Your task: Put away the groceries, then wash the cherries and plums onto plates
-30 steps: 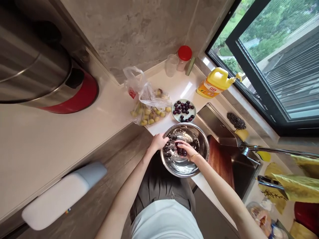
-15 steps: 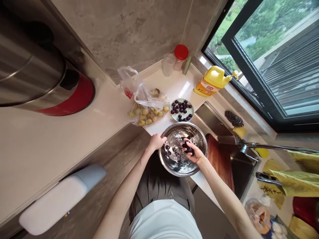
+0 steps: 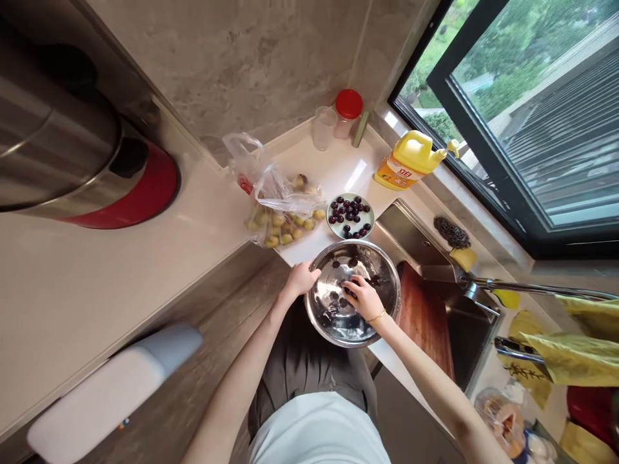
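A shiny metal bowl (image 3: 319,322) is held at the counter's edge, in front of my body. My left hand (image 3: 302,278) grips its left rim, thumb over the edge. Inside the bowl, my right hand (image 3: 365,299) is palm down with its fingers curled around dark grapes (image 3: 350,292), which are partly hidden by the fingers. More dark round grapes lie in the bowl around it, among bright reflections. Just behind the bowl stands a pale plate (image 3: 331,227) with several dark grapes spread over it.
Left of the plate lies a clear plastic bag (image 3: 275,190) of yellow-green fruit. A yellow detergent bottle (image 3: 406,161) stands by the open window. On the right, a wooden board (image 3: 420,316) leans in the sink (image 3: 403,225) near the faucet (image 3: 471,287). A red-lidded jar (image 3: 347,116) stands behind.
My right hand has turned from palm up, with dark grapes in it, to palm down and shifted slightly left in the bowl. The left hand keeps its hold on the rim.
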A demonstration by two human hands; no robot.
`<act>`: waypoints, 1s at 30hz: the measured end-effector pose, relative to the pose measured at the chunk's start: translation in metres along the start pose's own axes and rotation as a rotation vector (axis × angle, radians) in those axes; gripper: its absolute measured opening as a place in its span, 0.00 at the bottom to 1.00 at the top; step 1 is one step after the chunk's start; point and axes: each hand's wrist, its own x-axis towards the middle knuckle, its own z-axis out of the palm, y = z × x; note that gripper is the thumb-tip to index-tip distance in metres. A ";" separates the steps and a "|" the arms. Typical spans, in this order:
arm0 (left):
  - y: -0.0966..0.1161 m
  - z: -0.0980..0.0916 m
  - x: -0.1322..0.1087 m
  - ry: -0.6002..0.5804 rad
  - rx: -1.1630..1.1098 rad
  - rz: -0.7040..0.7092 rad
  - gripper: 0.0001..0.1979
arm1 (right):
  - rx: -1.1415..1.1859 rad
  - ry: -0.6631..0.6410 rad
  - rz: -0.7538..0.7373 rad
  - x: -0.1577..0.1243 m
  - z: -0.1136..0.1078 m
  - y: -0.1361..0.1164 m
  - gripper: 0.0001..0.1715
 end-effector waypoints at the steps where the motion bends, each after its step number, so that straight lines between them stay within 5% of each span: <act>1: 0.000 0.000 0.000 0.001 0.003 -0.002 0.14 | -0.007 -0.002 -0.006 0.000 0.004 0.004 0.13; 7: 0.001 0.000 -0.001 0.001 -0.025 -0.030 0.16 | 0.131 0.026 -0.089 0.017 -0.007 0.012 0.10; 13: 0.001 -0.001 -0.001 -0.011 -0.037 -0.037 0.17 | 0.123 0.219 -0.021 0.129 -0.059 0.043 0.15; 18: 0.005 -0.003 -0.002 -0.025 -0.027 -0.070 0.16 | -0.125 -0.131 0.174 0.216 -0.043 0.098 0.14; 22: 0.007 -0.004 -0.003 -0.025 -0.020 -0.064 0.16 | -0.228 -0.289 0.088 0.228 -0.025 0.111 0.19; 27: 0.009 -0.006 -0.003 -0.033 -0.002 -0.088 0.16 | -0.246 -0.263 -0.052 0.224 -0.028 0.115 0.33; 30: 0.009 -0.006 -0.002 -0.033 -0.011 -0.080 0.15 | -0.054 -0.210 -0.050 0.223 -0.032 0.121 0.31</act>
